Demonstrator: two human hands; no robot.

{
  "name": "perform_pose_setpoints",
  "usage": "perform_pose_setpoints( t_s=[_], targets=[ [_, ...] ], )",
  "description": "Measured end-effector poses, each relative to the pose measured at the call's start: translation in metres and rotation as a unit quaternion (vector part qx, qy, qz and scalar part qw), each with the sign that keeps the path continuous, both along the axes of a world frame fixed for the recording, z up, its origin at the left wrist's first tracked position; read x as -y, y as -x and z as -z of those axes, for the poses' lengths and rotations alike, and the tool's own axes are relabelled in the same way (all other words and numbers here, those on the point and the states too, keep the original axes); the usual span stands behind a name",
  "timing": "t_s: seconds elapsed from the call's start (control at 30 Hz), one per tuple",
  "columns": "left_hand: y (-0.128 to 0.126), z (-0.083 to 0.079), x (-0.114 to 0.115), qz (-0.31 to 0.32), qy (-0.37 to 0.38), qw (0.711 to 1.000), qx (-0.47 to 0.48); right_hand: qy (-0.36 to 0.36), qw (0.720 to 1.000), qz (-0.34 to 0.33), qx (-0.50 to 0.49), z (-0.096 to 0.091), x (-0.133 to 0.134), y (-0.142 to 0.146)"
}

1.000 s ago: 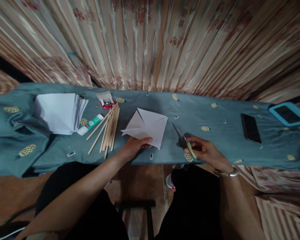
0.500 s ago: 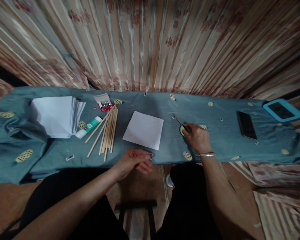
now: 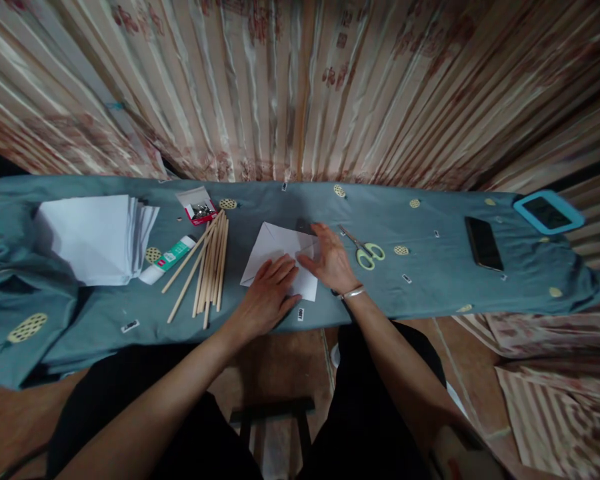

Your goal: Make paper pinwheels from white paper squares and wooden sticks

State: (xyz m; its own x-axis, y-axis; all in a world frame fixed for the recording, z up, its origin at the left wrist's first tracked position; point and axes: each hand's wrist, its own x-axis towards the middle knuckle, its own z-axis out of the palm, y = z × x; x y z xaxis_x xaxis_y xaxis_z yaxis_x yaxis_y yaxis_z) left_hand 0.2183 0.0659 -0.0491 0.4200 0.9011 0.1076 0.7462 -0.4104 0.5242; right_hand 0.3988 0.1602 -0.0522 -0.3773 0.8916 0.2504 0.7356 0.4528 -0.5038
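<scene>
A square of white paper [image 3: 267,248] with diagonal creases lies in the middle of the cloth-covered table. My left hand [image 3: 270,293] rests on its lower part, fingers stretched out and palm down. At the paper's right edge, my right hand [image 3: 330,257] touches it with thumb and fingers apart. Just right of that hand lies a pair of scissors [image 3: 363,251] with pale green handles, blades pointing up and left; nothing holds it.
To the left are wooden sticks [image 3: 211,270], a glue tube [image 3: 168,260], an open box of small metal pieces [image 3: 199,205] and a stack of white paper [image 3: 87,237]. A phone [image 3: 483,243] and a blue-framed device [image 3: 549,212] lie at the right. A curtain [image 3: 280,93] hangs behind.
My right hand has let go of the scissors and moved left onto the paper. My left hand has risen from the table's front edge onto the paper. The view has shifted slightly.
</scene>
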Motion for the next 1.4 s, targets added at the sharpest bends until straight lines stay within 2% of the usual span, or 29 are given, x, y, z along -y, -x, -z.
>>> perform_pose_setpoints(
  t_s=[0.13, 0.33, 0.7, 1.1, 1.23, 1.4],
  targets=[
    [0.000, 0.003, 0.001, 0.004, -0.002, 1.000, -0.016, 0.029, 0.999, 0.017, -0.004, 0.003, -0.002, 0.008],
    [0.000, 0.006, 0.003, 0.003, -0.016, 0.999, -0.033, 0.028, 0.998, 0.046, -0.020, 0.006, -0.007, 0.009],
    [0.002, 0.012, 0.003, 0.011, -0.057, 0.996, -0.066, -0.038, 0.997, 0.039, -0.058, 0.021, -0.026, -0.007],
    [0.004, 0.013, 0.004, 0.015, -0.052, 0.997, -0.053, -0.061, 0.995, 0.056, -0.058, 0.029, -0.036, -0.016],
    [0.004, 0.015, 0.004, 0.015, -0.057, 0.997, -0.053, -0.085, 0.993, 0.071, -0.041, 0.024, -0.035, -0.022],
    [0.004, 0.015, 0.005, 0.013, -0.051, 0.998, -0.046, -0.097, 0.988, 0.107, 0.048, 0.004, -0.025, -0.053]
  ],
)
